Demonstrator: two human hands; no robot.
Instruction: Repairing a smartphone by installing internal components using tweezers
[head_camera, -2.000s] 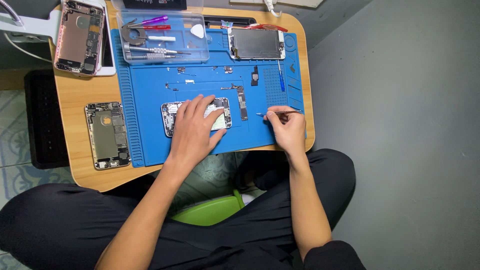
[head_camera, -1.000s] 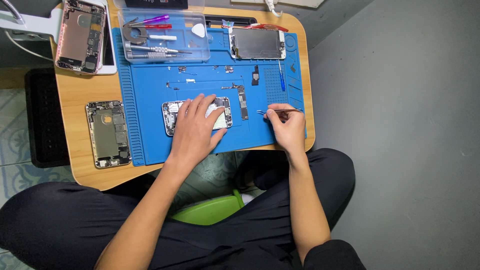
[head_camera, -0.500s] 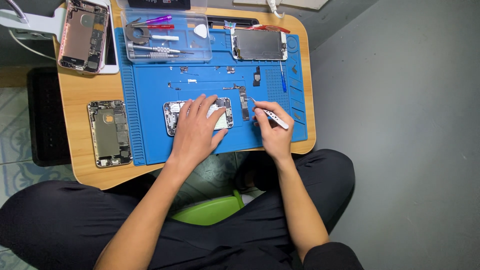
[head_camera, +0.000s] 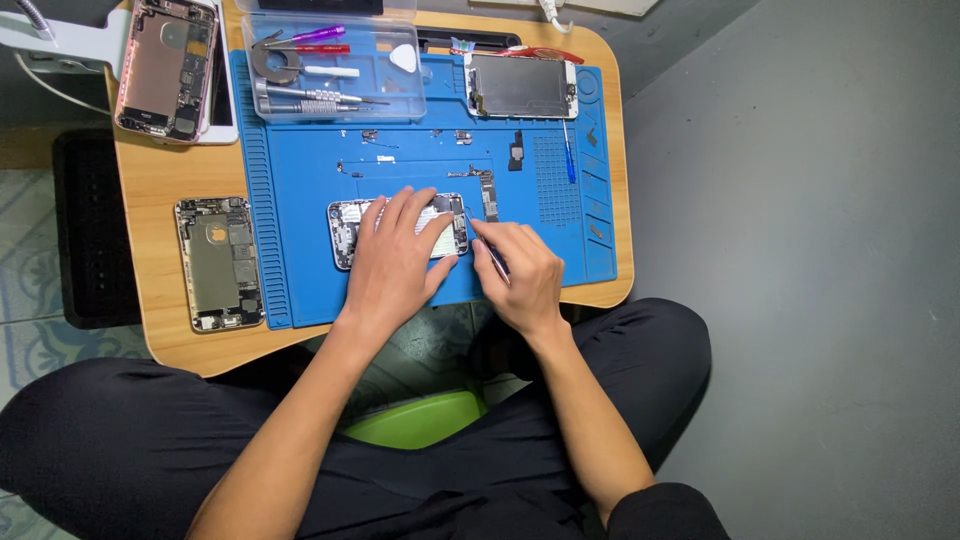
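At frame centre, the left hand (head_camera: 395, 262) is pressing flat, fingers spread, on an opened phone (head_camera: 345, 227) lying on the blue mat (head_camera: 300, 170). Just right of it, the right hand (head_camera: 522, 275) is gripping a thin tool (head_camera: 492, 255), its tip touching the phone's right edge.

Bright, even overhead light, soft shadows under the hands, sharp focus, slight wide-angle bending at edges.
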